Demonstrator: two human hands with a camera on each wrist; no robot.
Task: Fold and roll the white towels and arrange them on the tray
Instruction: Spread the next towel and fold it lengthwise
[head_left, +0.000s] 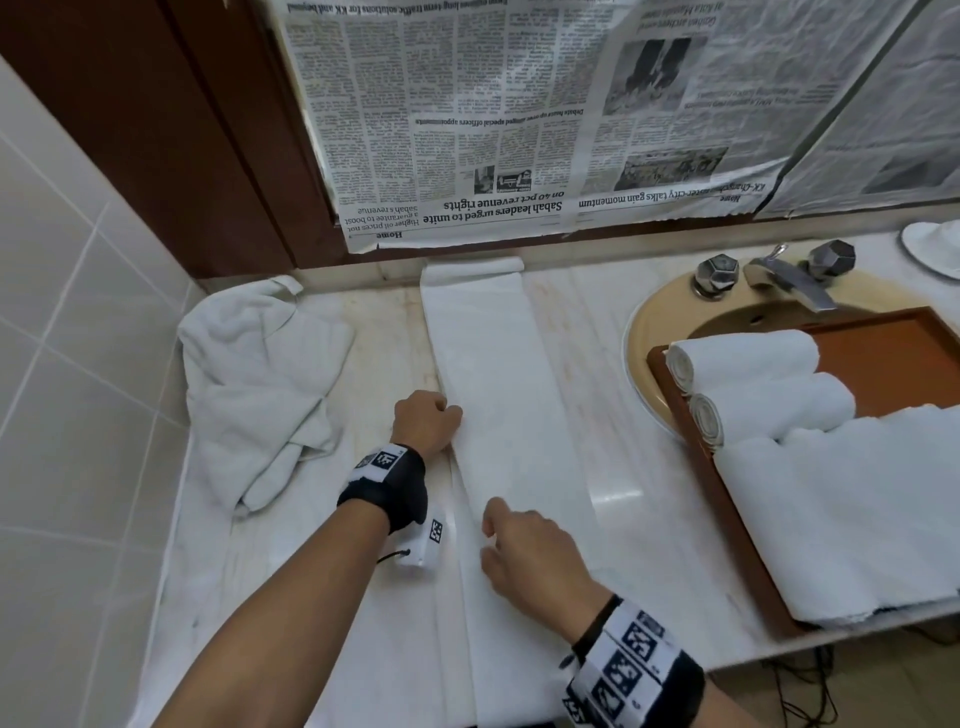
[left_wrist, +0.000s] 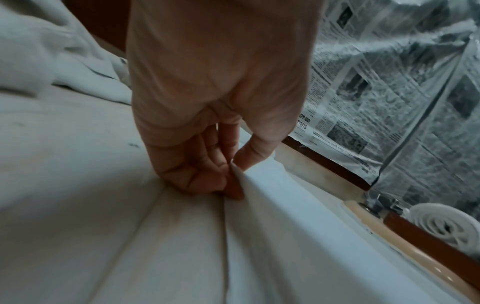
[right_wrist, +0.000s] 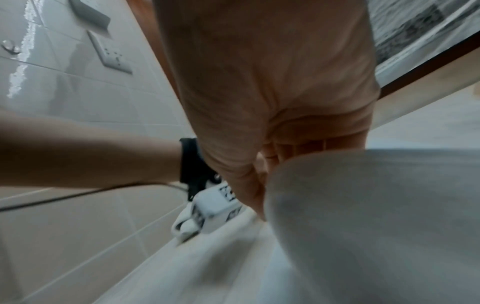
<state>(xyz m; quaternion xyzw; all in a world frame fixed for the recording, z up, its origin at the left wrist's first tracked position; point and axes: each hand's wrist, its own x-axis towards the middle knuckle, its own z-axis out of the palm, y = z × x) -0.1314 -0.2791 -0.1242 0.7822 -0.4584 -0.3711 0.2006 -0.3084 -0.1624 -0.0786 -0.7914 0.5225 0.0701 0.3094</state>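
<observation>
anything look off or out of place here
The tray sits askew over the sink, and a crumpled towel lies in a heap at the counter's left end, unfolded.

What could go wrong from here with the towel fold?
1. The left hand pinches only the left edge of the long folded towel; a pull could skew the strip and open the fold.
2. The towel's near end hangs over the counter edge, so it may slide off.
3. The tray sits over the sink rim; added rolls might tip it.
</observation>
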